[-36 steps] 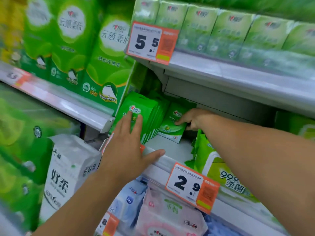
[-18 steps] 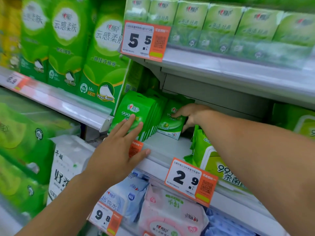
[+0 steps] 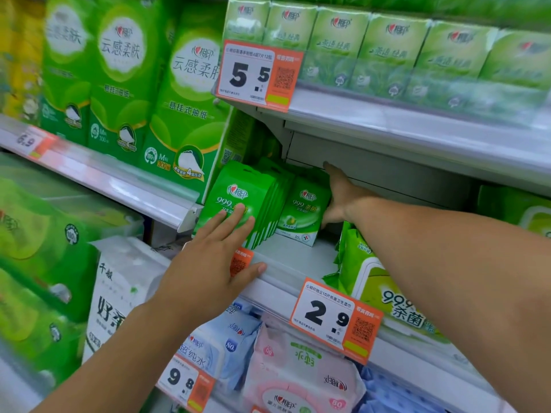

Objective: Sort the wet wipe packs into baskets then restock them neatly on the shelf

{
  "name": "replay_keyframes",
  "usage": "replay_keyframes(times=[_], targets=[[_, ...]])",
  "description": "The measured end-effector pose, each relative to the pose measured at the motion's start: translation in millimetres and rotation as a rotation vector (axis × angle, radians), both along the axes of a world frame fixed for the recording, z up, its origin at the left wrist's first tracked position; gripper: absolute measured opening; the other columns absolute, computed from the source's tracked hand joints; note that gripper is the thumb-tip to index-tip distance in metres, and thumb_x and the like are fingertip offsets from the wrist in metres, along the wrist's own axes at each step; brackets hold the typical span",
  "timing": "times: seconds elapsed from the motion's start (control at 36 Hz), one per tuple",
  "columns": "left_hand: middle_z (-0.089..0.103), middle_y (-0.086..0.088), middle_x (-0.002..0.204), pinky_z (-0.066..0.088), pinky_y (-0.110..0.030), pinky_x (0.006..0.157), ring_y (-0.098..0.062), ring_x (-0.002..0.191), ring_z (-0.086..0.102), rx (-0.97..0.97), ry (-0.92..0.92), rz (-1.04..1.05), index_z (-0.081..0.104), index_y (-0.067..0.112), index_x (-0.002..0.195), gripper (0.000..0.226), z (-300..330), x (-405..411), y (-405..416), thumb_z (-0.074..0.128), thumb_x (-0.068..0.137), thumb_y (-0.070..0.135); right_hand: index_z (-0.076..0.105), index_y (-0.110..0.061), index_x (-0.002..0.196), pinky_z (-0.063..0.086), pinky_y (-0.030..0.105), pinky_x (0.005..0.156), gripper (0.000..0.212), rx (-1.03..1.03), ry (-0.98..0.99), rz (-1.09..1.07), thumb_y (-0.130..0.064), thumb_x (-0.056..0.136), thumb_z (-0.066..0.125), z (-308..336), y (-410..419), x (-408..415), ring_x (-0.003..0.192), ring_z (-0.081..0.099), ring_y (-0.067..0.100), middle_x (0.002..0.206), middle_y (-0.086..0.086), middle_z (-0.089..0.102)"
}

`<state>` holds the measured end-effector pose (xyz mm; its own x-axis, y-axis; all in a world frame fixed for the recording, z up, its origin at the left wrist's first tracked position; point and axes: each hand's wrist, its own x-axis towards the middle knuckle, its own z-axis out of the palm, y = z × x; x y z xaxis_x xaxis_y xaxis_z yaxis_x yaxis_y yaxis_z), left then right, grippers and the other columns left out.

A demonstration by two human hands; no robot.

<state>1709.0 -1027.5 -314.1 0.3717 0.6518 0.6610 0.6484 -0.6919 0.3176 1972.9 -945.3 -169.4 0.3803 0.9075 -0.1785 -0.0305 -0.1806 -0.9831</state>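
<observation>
At the centre of the frame, a row of upright green wet wipe packs (image 3: 238, 204) was seen standing on the middle shelf (image 3: 292, 263). The left hand (image 3: 208, 263) was laid flat against the front pack, fingers straight and together, thumb resting along the shelf edge. Just right of the row, a single green pack (image 3: 304, 210) was held upright from its right side by the right hand (image 3: 343, 198); whether its fingers were curled behind the pack could not be told. A 2.9 price tag (image 3: 334, 320) was seen at lower right, and a 5.5 price tag (image 3: 259, 73) at the upper centre.
</observation>
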Motion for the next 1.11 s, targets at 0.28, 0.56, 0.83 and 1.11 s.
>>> replay_keyframes(times=[0.28, 0.56, 0.83, 1.11], targets=[[0.007, 0.023, 0.164, 0.026, -0.036, 0.12, -0.008, 0.153, 0.01, 0.023, -0.029, -0.032, 0.028, 0.035, 0.156, 0.086, -1, -2, 3, 0.029, 0.082, 0.08, 0.032, -0.038, 0.148, 0.036, 0.073, 0.099, 0.132, 0.02, -0.247, -0.319, -0.081, 0.029, 0.068, -22, 101, 71, 0.124, 0.057, 0.035, 0.146, -0.002, 0.053], [0.005, 0.021, 0.164, 0.024, -0.036, 0.121, -0.009, 0.153, 0.009, 0.0, -0.016, -0.03, 0.026, 0.033, 0.157, 0.09, 3, -2, 0, 0.027, 0.08, 0.081, 0.064, -0.019, 0.085, 0.027, 0.076, 0.104, 0.034, -0.161, -0.281, 0.181, -0.044, 0.1, 0.046, -3, 0, -12, 0.114, 0.064, 0.037, 0.095, 0.01, 0.069], [0.006, 0.022, 0.164, 0.029, -0.039, 0.119, -0.009, 0.153, 0.01, -0.044, -0.007, -0.003, 0.028, 0.034, 0.156, 0.081, 8, 0, -9, 0.041, 0.087, 0.074, 0.051, -0.015, 0.135, 0.047, 0.043, 0.099, 0.05, 0.214, -1.227, -0.368, -0.021, 0.086, 0.063, 8, -10, -34, 0.128, 0.041, 0.036, 0.14, 0.014, 0.04], [0.008, 0.016, 0.166, 0.022, -0.036, 0.122, -0.014, 0.153, 0.013, -0.078, 0.021, -0.018, 0.028, 0.03, 0.157, 0.074, 10, -2, -12, 0.051, 0.093, 0.061, 0.068, -0.019, 0.075, 0.049, 0.022, 0.053, 0.012, 0.512, -1.018, 0.039, -0.021, 0.087, 0.068, -1, -12, -62, 0.062, 0.062, 0.015, 0.069, -0.001, 0.064]])
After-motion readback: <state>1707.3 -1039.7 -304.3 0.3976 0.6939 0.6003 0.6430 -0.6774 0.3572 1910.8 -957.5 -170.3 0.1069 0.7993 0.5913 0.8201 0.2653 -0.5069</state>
